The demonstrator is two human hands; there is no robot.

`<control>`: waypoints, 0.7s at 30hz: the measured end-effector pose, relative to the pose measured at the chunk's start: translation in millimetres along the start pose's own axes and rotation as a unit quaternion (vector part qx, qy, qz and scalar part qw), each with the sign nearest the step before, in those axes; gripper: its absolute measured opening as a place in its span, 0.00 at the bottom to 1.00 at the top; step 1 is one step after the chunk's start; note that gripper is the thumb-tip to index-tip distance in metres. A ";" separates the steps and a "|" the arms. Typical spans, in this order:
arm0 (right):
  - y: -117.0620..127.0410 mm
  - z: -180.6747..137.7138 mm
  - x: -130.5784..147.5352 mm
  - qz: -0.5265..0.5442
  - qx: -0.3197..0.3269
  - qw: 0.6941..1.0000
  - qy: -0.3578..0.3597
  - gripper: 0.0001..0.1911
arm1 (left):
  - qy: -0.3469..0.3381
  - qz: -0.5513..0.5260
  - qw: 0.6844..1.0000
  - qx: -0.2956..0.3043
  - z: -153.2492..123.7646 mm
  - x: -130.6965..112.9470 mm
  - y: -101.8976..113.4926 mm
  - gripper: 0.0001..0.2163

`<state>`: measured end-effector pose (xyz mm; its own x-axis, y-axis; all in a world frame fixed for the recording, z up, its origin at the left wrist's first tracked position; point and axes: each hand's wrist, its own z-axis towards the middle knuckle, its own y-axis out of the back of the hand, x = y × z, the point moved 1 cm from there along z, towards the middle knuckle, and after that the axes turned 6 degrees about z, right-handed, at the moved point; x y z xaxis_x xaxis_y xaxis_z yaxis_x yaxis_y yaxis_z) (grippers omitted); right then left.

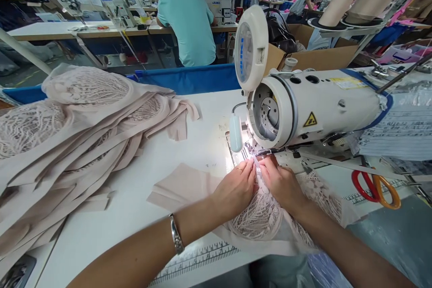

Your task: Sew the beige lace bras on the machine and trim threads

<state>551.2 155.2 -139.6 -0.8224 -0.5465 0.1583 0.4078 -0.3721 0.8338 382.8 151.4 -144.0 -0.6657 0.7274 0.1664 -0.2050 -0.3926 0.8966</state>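
Left hand (236, 185): pressing flat on the lace garment piece (259, 216), fingertips pinching its edge by the needle.
Right hand (280, 184): lying beside the left, fingers curled and gripping the same lace edge.
Sewing machine (313, 103): sitting just beyond both hands.
Fabric pile (67, 139): lying well left of the left hand.
Scissors (376, 187): resting right of the right hand.

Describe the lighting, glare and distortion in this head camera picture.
Head view: the needle lamp throws strong glare on the white table beside the left hand and right hand, washing out the pale pink lace fabric; wide-angle bending curves the white sewing machine; far workers look soft.
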 end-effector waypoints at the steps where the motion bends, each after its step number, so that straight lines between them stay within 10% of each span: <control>1: 0.8 0.1 1.3 -0.011 -0.002 1.000 0.017 0.13 | 0.000 -0.016 1.000 0.006 0.7 1.5 0.9 0.19; 10: -1.8 -9.2 -0.5 -0.060 0.055 0.994 0.077 0.16 | 0.029 -0.101 0.993 0.051 1.4 9.0 5.5 0.19; 21: -0.6 -3.8 4.5 -0.074 0.145 0.986 -0.021 0.23 | 0.041 -0.049 0.997 0.031 -5.3 9.3 4.5 0.22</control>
<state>548.8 150.1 -141.3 -0.8823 -0.4691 0.0398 0.1561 -0.2117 0.9648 371.9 153.4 -140.6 -0.7019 0.7108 0.0456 -0.2284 -0.2853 0.9308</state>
